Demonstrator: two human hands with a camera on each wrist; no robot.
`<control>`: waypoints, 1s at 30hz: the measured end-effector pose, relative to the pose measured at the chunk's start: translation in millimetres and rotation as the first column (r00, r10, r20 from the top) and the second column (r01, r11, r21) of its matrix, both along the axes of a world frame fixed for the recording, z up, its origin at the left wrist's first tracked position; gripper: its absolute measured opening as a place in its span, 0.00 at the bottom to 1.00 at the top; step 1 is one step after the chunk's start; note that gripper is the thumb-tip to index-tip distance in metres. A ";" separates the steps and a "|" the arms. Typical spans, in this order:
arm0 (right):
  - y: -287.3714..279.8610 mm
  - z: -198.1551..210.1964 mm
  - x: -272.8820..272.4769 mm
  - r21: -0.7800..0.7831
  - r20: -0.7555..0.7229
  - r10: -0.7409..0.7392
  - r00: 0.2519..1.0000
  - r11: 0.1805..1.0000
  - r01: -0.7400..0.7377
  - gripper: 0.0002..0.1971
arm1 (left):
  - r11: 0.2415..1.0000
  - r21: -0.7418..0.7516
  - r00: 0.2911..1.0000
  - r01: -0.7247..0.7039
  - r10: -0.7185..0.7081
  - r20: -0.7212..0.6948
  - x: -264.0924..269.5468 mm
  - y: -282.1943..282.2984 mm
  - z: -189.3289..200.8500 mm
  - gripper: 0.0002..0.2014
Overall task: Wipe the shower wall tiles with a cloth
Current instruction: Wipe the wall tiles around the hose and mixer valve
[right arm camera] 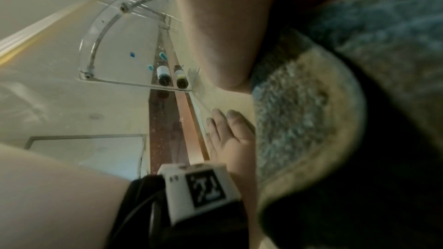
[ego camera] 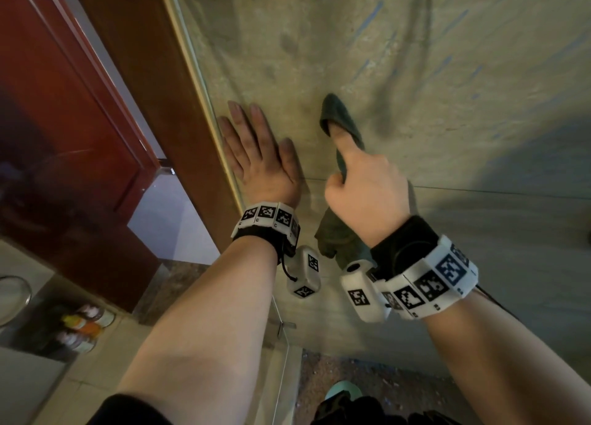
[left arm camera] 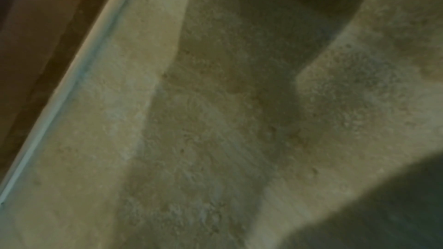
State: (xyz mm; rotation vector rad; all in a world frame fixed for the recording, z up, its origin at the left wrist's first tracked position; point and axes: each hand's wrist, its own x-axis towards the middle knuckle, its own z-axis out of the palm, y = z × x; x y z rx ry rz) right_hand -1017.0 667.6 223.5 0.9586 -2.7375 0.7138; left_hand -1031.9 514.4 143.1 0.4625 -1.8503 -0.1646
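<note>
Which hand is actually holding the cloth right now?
The right hand grips the dark cloth, forefinger tucked into it; the left hand lies flat and bare on the wall tile.

Black wristbands [ego camera: 256, 232], white tag-marked, seemingly cabled.

no readable text, only coded wristband markers [ego camera: 265, 213]

**Three cameras, one stretch of tiled wall**

The head view looks forward and down along both forearms at the shower wall [ego camera: 447, 73], close in, the door frame [ego camera: 150, 105] at 10 o'clock. The left wrist view sits almost against the same wall [left arm camera: 215, 139], blurred, the frame edge at 9 o'clock. The right wrist view faces leftward across the wall to the left hand [right arm camera: 227, 135] and a glass corner shelf [right arm camera: 115, 44] at 11 o'clock, the cloth [right arm camera: 311, 120] filling 3 o'clock. Head and right wrist share that left hand [ego camera: 256, 156].
</note>
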 end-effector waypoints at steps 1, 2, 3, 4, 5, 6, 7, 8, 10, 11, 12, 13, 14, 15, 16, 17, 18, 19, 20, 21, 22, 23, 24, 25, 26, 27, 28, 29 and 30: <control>0.9 5.4 -1.7 -0.016 -0.013 -0.002 1.000 1.000 0.002 0.37 | 1.000 0.002 1.000 0.000 0.000 -0.004 -0.2 0.0 -0.1 0.27; 2.3 11.2 -3.7 -0.035 -0.027 -0.014 1.000 0.999 0.013 0.37 | 1.000 0.003 1.000 0.001 -0.001 -0.007 -0.2 0.1 0.0 0.27; 4.1 16.3 -5.6 -0.057 -0.035 -0.030 0.999 0.998 0.028 0.38 | 1.000 0.004 1.000 0.004 -0.004 -0.006 0.0 0.4 0.2 0.27; 6.2 21.0 -7.3 -0.084 -0.040 -0.046 0.998 0.996 0.043 0.38 | 1.000 0.005 1.000 0.008 -0.008 -0.004 0.2 0.7 0.3 0.28; 8.1 24.1 -8.5 -0.111 -0.040 -0.061 0.997 0.992 0.056 0.38 | 1.000 0.007 1.000 0.011 -0.011 -0.002 0.5 0.7 0.3 0.28; 10.0 26.0 -9.4 -0.135 -0.037 -0.075 0.996 0.988 0.069 0.38 | 1.000 0.008 1.000 0.014 -0.014 -0.001 0.9 1.0 0.3 0.28; 11.8 26.4 -9.9 -0.155 -0.032 -0.090 0.995 0.984 0.084 0.38 | 1.000 0.007 1.000 0.014 -0.014 0.000 0.9 1.2 0.0 0.28; 13.4 25.5 -10.0 -0.169 -0.026 -0.106 0.994 0.981 0.100 0.39 | 1.000 0.003 1.000 0.012 -0.012 0.001 1.0 1.3 0.0 0.28; 15.8 20.3 -9.5 -0.164 -0.014 -0.131 0.991 0.978 0.127 0.39 | 1.000 -0.001 1.000 0.000 0.000 -0.002 0.6 1.1 -0.1 0.28; 16.5 16.7 -8.7 -0.153 -0.010 -0.133 0.991 0.980 0.130 0.39 | 1.000 -0.001 1.000 -0.005 0.005 -0.007 0.4 1.0 0.1 0.28; 16.6 13.1 -7.4 -0.142 -0.006 -0.126 0.992 0.982 0.124 0.39 | 1.000 -0.001 1.000 -0.007 0.007 -0.010 0.3 0.8 0.4 0.27; 16.2 9.3 -5.9 -0.130 0.002 -0.117 0.993 0.985 0.116 0.39 | 1.000 0.000 1.000 -0.009 0.009 -0.013 0.5 0.9 0.6 0.27; 15.4 5.1 -4.5 -0.113 0.010 -0.109 0.994 0.988 0.109 0.39 | 1.000 -0.001 1.000 -0.011 0.011 -0.015 0.6 0.9 0.5 0.27; 13.9 0.8 -2.9 -0.093 0.014 -0.104 0.994 0.990 0.105 0.39 | 1.000 0.001 1.000 -0.010 0.010 -0.016 0.8 1.1 0.5 0.27; 12.3 -2.7 -1.5 -0.070 0.013 -0.097 0.995 0.993 0.097 0.39 | 1.000 0.005 1.000 -0.007 0.007 -0.018 1.0 1.4 0.7 0.27; 10.2 -5.6 0.0 -0.044 0.009 -0.086 0.996 0.995 0.086 0.38 | 1.000 0.008 1.000 -0.003 0.003 -0.019 1.2 1.7 0.8 0.27; 7.7 -7.3 1.1 -0.018 0.005 -0.076 0.997 0.997 0.076 0.38 | 1.000 0.010 1.000 0.000 0.000 -0.020 1.1 1.8 1.0 0.27; 5.1 -8.1 1.8 0.002 0.004 -0.067 0.998 0.998 0.067 0.38 | 1.000 0.010 1.000 0.000 0.000 -0.020 0.9 1.6 1.0 0.27; 2.7 -7.6 2.3 0.013 0.005 -0.059 0.998 0.998 0.059 0.38 | 1.000 0.010 1.000 -0.002 0.002 -0.020 0.6 1.7 1.0 0.27; 0.8 -6.4 2.5 0.013 0.007 -0.049 0.999 0.999 0.049 0.37 | 1.000 0.009 1.000 -0.005 0.005 -0.018 0.6 1.7 1.2 0.27; -0.5 -3.9 2.3 0.004 0.007 -0.037 0.999 0.999 0.037 0.37 | 1.000 0.009 1.000 -0.006 0.006 -0.015 0.5 1.8 1.4 0.27; -0.8 -0.4 1.6 -0.012 0.002 -0.026 1.000 1.000 0.026 0.38 | 1.000 0.012 1.000 -0.004 0.004 -0.011 0.6 2.1 1.7 0.28; 0.0 3.8 0.4 -0.032 -0.008 -0.022 1.000 0.999 0.022 0.38 | 1.000 0.017 1.000 0.000 0.000 -0.007 0.6 2.2 1.6 0.28; 1.6 8.0 -1.4 -0.050 -0.019 -0.030 0.999 0.998 0.029 0.38 | 1.000 0.020 1.000 0.003 -0.003 -0.005 0.8 2.3 1.5 0.28; 4.0 12.1 -3.9 -0.067 -0.031 -0.049 0.998 0.997 0.047 0.37 | 1.000 0.018 1.000 0.002 -0.002 -0.005 0.8 2.3 1.6 0.28; 6.9 15.4 -6.5 -0.086 -0.043 -0.078 0.996 0.994 0.074 0.37 | 1.000 0.013 1.000 -0.001 0.001 -0.006 0.7 2.2 1.7 0.28; 10.3 18.1 -9.0 -0.106 -0.055 -0.111 0.992 0.989 0.105 0.37 | 1.000 0.008 1.000 -0.004 0.004 -0.007 0.6 2.3 1.9 0.28; 14.1 20.3 -10.7 -0.122 -0.062 -0.146 0.987 0.983 0.138 0.37 | 1.000 0.004 1.000 -0.005 0.005 -0.008 0.7 2.3 2.2 0.27; 17.5 21.0 -11.9 -0.129 -0.062 -0.177 0.982 0.977 0.168 0.38 | 1.000 0.002 1.000 -0.003 0.003 -0.009 0.8 2.4 2.3 0.27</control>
